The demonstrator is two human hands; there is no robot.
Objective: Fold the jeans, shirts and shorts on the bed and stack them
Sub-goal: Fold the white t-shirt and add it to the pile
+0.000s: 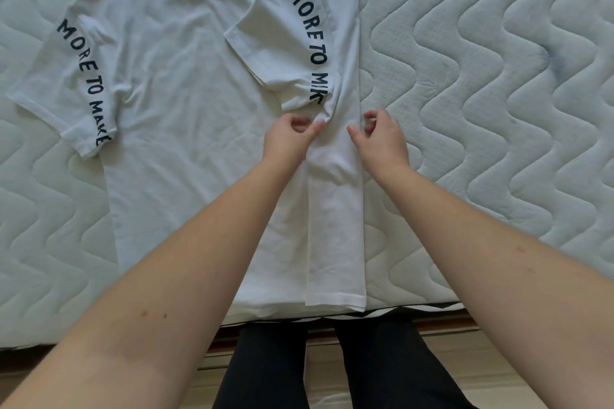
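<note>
White cotton T-shirt [186,109] lies flat on the quilted mattress [481,76], its right side folded inward as a long strip, that sleeve [285,53] lying over the chest with dark lettering showing. The left hand [290,139] pinches the fabric just below the folded sleeve. The right hand [382,139] hovers just beside it over the strip, fingers curled loosely, gripping nothing.

Bare mattress [481,83] seen from above.
White quilted top with wavy stitching; dark wood frame [442,319] along the near edge, pale floor [518,372] below it.
</note>
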